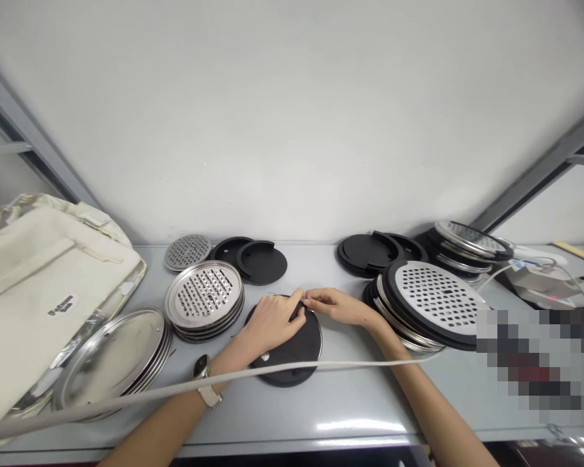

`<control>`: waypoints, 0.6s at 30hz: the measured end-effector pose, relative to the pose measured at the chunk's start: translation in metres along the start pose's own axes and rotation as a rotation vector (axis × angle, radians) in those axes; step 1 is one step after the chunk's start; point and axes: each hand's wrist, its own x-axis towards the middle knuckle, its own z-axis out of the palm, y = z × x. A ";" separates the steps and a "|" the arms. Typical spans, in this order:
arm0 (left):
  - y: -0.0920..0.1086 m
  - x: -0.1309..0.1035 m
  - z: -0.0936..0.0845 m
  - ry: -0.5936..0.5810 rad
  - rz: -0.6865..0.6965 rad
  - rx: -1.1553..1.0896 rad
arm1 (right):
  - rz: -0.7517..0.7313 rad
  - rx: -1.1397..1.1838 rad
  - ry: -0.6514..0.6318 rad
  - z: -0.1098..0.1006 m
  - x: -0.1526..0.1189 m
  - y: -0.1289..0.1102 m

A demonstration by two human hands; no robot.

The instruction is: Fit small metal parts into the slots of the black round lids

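A black round disc [296, 350] with a thin metallic rim lies on the grey table in front of me. My left hand [275, 321] lies across its upper left, thumb and fingers bent around the far edge. My right hand [338, 306] comes in from the right with its fingertips pinched together at that same edge, meeting the left fingertips. Whatever sits in the right pinch is too small to make out. Just left of the disc stands a stack of round metal grater plates [207, 295].
Plain metal discs [117, 363] are stacked front left beside a cream bag [53, 279]. Black round holders [263, 261] lie at the back. On the right are piled black-rimmed grater discs [435, 298] and a second stack [472, 243]. A white cable [360, 364] crosses in front of the disc.
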 end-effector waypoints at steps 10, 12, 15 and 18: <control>-0.001 0.001 0.002 -0.006 0.023 -0.002 | 0.003 -0.014 -0.005 0.000 0.000 0.002; -0.001 0.001 0.002 -0.002 0.030 0.002 | 0.001 -0.013 -0.008 0.000 0.000 0.002; -0.001 0.001 0.001 -0.005 0.032 0.004 | 0.005 -0.014 -0.013 -0.001 0.000 0.002; 0.000 0.001 0.000 -0.012 0.023 0.003 | 0.008 -0.009 -0.011 -0.001 0.000 0.002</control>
